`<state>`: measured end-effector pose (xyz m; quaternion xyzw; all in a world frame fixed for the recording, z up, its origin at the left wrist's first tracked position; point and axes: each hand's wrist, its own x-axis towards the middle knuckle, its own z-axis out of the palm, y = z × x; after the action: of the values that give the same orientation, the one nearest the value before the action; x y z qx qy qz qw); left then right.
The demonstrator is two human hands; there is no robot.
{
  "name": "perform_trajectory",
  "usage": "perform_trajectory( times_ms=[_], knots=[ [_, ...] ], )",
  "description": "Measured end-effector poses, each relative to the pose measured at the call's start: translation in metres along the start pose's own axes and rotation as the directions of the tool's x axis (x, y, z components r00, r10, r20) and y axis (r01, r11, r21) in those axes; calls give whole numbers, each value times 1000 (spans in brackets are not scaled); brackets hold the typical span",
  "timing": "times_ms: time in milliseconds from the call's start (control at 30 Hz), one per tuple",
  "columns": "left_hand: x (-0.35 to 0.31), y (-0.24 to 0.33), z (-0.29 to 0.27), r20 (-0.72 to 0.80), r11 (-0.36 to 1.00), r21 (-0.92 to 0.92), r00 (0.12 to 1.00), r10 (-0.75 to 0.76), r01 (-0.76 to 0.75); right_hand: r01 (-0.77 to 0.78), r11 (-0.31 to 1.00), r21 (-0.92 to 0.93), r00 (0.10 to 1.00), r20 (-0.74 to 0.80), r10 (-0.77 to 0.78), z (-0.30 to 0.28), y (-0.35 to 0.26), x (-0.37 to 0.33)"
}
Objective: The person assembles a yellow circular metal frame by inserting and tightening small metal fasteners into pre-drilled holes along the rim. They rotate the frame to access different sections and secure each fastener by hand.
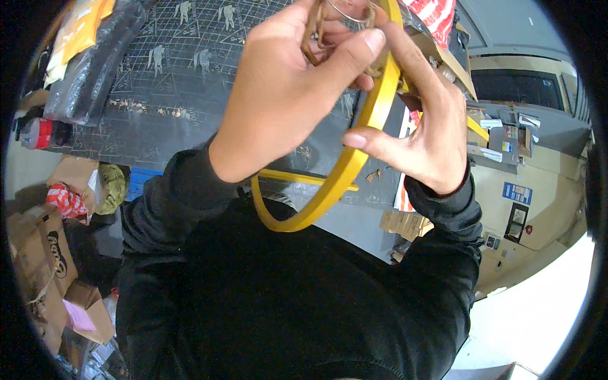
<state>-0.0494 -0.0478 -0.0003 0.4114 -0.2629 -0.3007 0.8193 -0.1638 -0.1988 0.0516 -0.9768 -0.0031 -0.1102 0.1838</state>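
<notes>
A large yellow hoop [315, 204] is held tilted in front of my chest, its upper part running between my hands. Close against it, my left hand [288, 85] is closed on a brown braided cord [311, 39], its thumb pressed near the hoop. A thin metal ring [342, 14] shows at the cord by the fingers. My right hand [427, 120] grips the hoop from its outer side, thumb at the rim and fingers partly behind it. The hoop's top and some left fingertips are hidden or cut off. A straight yellow strip [309, 179] shows through the hoop; I cannot tell if they are joined.
Below my hands is a dark, patterned table [158, 136]. At its left lie black plastic packaging [95, 82], a yellow envelope [79, 28] and a red-banded bottle [42, 133]. Cardboard boxes [88, 310] stand lower left. A red-and-white striped bag [434, 19] is at far right.
</notes>
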Motion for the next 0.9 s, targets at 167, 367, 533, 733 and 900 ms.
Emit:
perform_trajectory(
  times_ms=[167,367,533,733,900],
  knots=[
    [-2,14,-2,38,997,39,997,-68,67,75,997,31,997,-21,-74,6,-4,-1],
    [8,32,-21,285,979,204,958,-32,-28,114,993,-13,991,72,-113,-10,-10,-1],
    [22,37,-40,483,884,335,865,135,-325,146,988,-44,989,-2,-146,9,-10,-6],
    [37,29,-49,652,635,361,672,352,-683,49,991,-121,999,7,-48,14,-16,-12],
    [35,33,-54,722,476,218,469,509,-852,59,982,-177,998,7,-59,12,-30,-8]
  ],
)
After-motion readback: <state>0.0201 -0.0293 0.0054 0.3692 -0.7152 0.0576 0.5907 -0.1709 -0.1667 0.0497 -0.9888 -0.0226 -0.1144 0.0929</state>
